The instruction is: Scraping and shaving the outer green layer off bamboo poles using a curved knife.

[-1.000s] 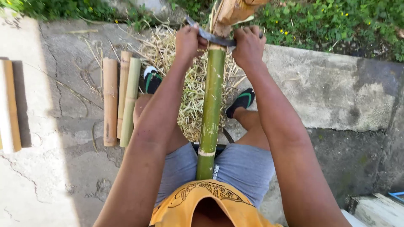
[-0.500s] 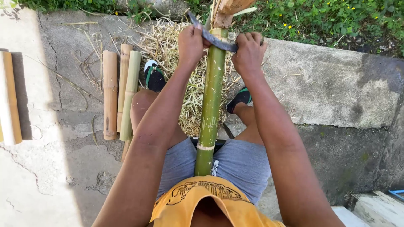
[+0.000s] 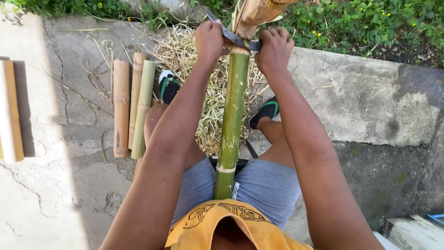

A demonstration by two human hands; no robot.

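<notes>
A long green bamboo pole [image 3: 231, 125] runs from my lap up to the top of the view. A dark metal blade [image 3: 233, 37] lies across it near its far end, where the green skin is shaved off to pale wood [image 3: 252, 16]. My left hand [image 3: 210, 41] grips the blade's left end. My right hand [image 3: 274, 48] grips its right end. Both arms stretch forward on either side of the pole.
Three cut bamboo pieces [image 3: 132, 106] lie side by side on the concrete at left, and a pale one [image 3: 11, 111] sits at the far left edge. A heap of straw-like shavings [image 3: 208, 92] lies between my sandalled feet [image 3: 169, 85]. Grass borders the top.
Both hands and the blade have slid a little nearer to me along the pole, and more pale shaved wood shows beyond the blade.
</notes>
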